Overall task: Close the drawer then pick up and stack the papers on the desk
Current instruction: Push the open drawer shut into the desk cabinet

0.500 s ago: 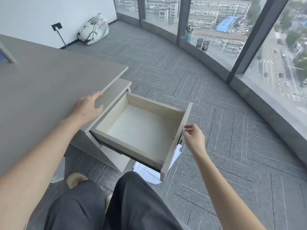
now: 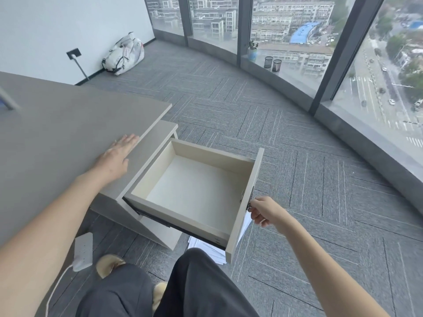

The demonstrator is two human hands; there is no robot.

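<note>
A pale wooden drawer [image 2: 194,191] stands pulled fully out of the cabinet under the grey desk [image 2: 57,133], and nothing lies inside it. My right hand [image 2: 263,210] pinches the small metal handle [image 2: 250,199] on the drawer's front panel. My left hand [image 2: 116,154] lies flat on the desk's edge, fingers spread and holding nothing. White papers [image 2: 208,248] lie on the carpet beneath the drawer, mostly hidden by it and by my knee.
A white power strip [image 2: 83,251] with its cable lies on the floor under the desk. My legs and slippers fill the bottom. Grey carpet stretches to curved windows with two mesh cups [image 2: 272,62] and a plant on the sill. A white bag [image 2: 123,53] leans against the wall.
My left hand has flattened out on the desk edge. My right hand has closed on the drawer's handle. The drawer stays fully out.
</note>
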